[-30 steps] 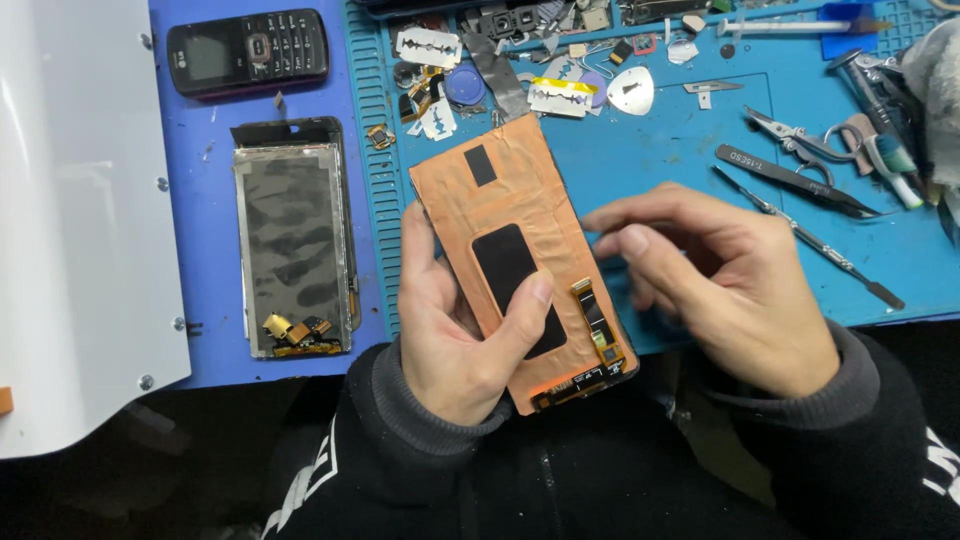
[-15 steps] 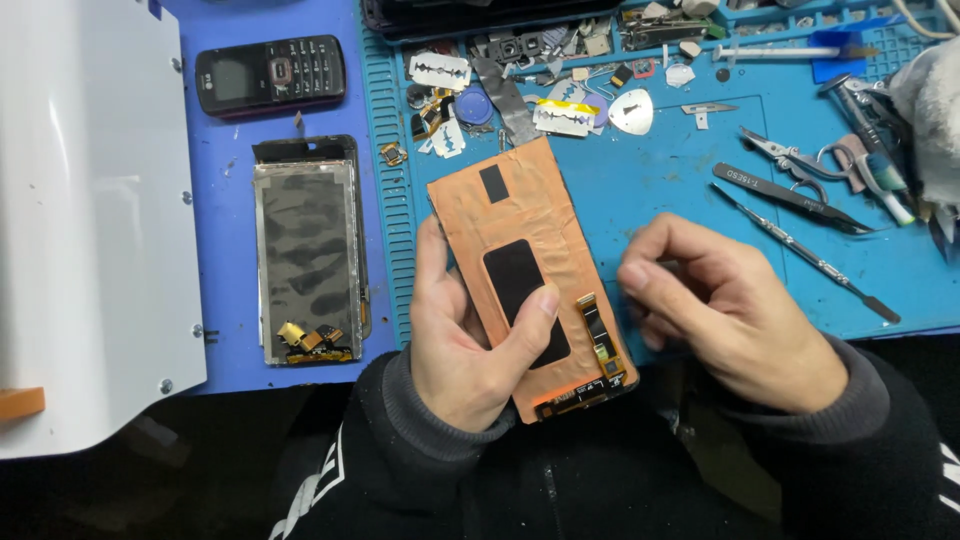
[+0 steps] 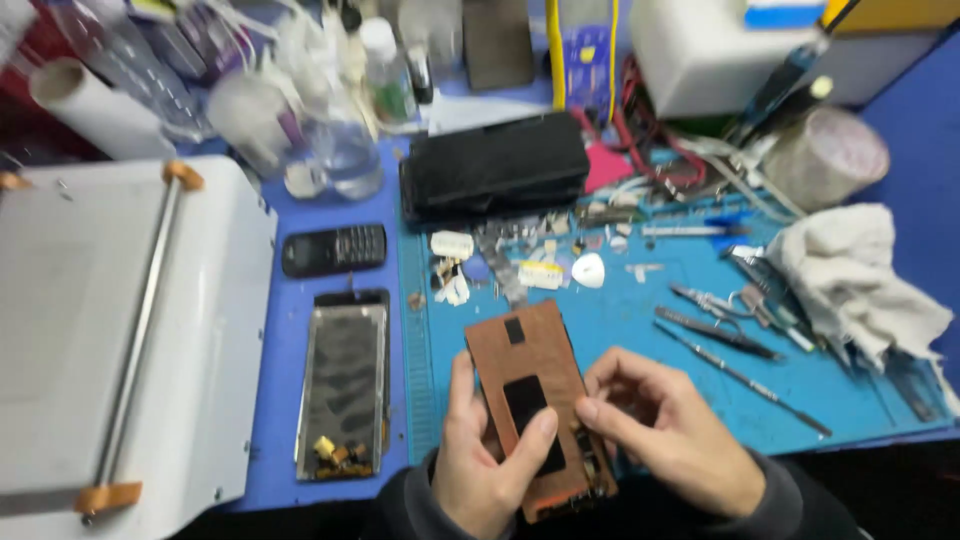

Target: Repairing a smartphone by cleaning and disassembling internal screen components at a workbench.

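Observation:
My left hand (image 3: 485, 460) grips a copper-backed phone screen panel (image 3: 530, 385) with black patches, thumb pressed across its lower face. It lies tilted on the blue work mat (image 3: 640, 300), near the front edge. My right hand (image 3: 665, 430) curls beside the panel's lower right edge, fingertips pinched together close to the flex connectors there. Whether those fingers hold anything is hidden. The frame is blurred.
A second screen panel (image 3: 345, 390) lies left of the mat, below a small black keypad phone (image 3: 333, 250). A white machine (image 3: 110, 330) fills the left. Tweezers and picks (image 3: 730, 335), a white cloth (image 3: 855, 280), a black case (image 3: 495, 165), bottles and clutter crowd the back.
The view has tilted up and pulled back, showing the cluttered back of the bench. Both hands and the panel now sit lower in view, keeping the same grip.

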